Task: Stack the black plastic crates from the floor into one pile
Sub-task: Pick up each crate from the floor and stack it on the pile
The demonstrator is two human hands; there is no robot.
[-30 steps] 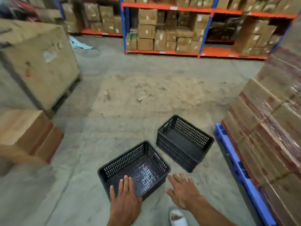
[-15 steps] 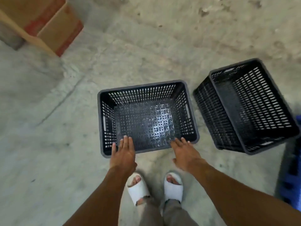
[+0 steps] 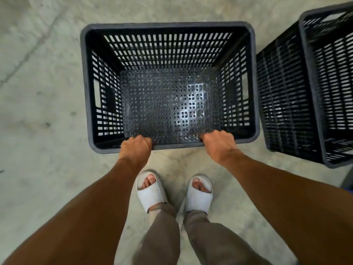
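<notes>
A black slotted plastic crate (image 3: 168,27) stands open side up on the concrete floor right in front of my feet. My left hand (image 3: 136,149) is curled over the left part of its near rim, fingers hooked inside. My right hand (image 3: 219,144) grips the same near rim further right, fingers also inside the wall. A second black crate (image 3: 286,88) of the same kind stands just to the right, a narrow gap apart, partly cut off by the frame edge.
Bare grey concrete floor (image 3: 42,104) spreads to the left and behind the crate. My feet in white slides (image 3: 150,192) stand close under the near rim. A bit of blue pallet (image 3: 348,186) shows at the right edge.
I have bent lower and closer, so the crate fills the view. Both hands went from hovering flat by the near rim to closing over it.
</notes>
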